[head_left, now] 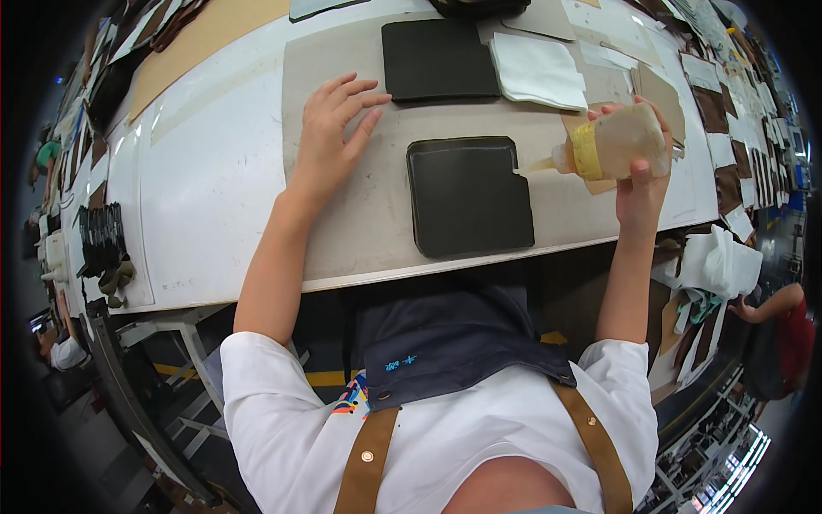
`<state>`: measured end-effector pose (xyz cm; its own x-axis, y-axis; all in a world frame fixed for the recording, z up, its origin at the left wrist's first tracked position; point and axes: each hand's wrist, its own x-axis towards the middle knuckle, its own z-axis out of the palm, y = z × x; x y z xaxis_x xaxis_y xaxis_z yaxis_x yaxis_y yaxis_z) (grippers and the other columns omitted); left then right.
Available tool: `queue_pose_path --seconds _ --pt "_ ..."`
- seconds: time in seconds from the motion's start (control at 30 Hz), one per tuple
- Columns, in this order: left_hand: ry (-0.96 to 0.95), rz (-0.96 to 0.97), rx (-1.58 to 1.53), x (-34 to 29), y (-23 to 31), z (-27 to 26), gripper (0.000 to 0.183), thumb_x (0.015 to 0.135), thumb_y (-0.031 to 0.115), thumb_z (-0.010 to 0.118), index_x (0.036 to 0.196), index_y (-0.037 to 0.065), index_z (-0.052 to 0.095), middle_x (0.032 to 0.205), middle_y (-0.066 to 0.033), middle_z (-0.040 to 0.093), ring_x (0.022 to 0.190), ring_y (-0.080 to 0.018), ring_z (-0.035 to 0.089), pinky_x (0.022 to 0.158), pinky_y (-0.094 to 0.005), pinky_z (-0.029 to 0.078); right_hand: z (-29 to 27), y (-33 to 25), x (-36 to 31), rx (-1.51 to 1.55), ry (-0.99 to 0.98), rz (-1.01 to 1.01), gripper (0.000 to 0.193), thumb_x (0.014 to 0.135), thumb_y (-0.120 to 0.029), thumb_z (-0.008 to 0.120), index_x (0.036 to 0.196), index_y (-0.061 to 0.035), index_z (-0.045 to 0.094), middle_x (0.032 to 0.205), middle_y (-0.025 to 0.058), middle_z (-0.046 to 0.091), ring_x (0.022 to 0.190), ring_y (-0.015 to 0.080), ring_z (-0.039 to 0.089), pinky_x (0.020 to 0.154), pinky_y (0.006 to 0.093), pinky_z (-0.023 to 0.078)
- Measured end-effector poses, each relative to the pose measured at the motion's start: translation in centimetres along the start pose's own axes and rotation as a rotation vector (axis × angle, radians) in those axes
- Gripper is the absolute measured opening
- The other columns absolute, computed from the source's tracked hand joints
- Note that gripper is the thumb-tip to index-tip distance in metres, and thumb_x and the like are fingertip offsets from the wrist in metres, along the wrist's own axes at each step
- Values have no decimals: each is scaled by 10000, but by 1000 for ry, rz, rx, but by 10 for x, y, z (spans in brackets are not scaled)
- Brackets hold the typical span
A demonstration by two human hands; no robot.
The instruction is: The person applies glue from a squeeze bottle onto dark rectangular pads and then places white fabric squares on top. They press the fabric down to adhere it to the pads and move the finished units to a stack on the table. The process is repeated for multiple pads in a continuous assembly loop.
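Observation:
In my right hand (644,163) is a translucent squeeze bottle (618,147) with yellow tape round its neck, tipped so its nozzle points left. The nozzle tip is close to the notched right edge of a black, squarish panel (471,199) lying near the table's front edge. My left hand (336,116) hovers or rests at the upper left with fingers spread, holding nothing. Its fingertips are beside a second black panel (439,62) farther back; whether they touch it I cannot tell.
A folded white cloth (538,70) lies right of the far panel. Brown scraps (658,92) sit behind the bottle. A grey mat (360,231) covers part of the white table (205,206). Black pieces (101,236) hang at the left edge. Another person's arm (775,304) shows at far right.

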<state>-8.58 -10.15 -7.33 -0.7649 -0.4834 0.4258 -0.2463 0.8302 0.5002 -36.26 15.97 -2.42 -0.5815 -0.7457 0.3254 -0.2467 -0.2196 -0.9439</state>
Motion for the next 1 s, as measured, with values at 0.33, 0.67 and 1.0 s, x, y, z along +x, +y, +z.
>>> queue_pose_path --seconds 0.33,0.67,1.0 --pt "-10 -3 2 -1 -2 1 227 972 110 626 1164 111 748 1334 -66 661 1391 -293 475 1158 -439 334 4 -8 -14 1 12 -72 998 752 -595 841 1432 -12 402 1221 213 631 1136 382 661 1014 517 532" --pt "-8 -5 7 0 -1 0 223 983 130 616 1163 112 747 1332 -60 662 1391 -291 475 1159 -437 335 -6 -12 -20 2 8 -147 979 756 -524 867 1431 3 393 1190 226 654 1122 394 672 995 522 539" --pt "-17 -14 1 1 -1 0 227 982 122 614 1169 109 741 1330 -57 663 1389 -293 477 1156 -434 341 -10 -15 -32 -2 32 -55 1049 697 -623 863 1431 -31 404 1194 208 618 1110 372 653 1015 524 514"
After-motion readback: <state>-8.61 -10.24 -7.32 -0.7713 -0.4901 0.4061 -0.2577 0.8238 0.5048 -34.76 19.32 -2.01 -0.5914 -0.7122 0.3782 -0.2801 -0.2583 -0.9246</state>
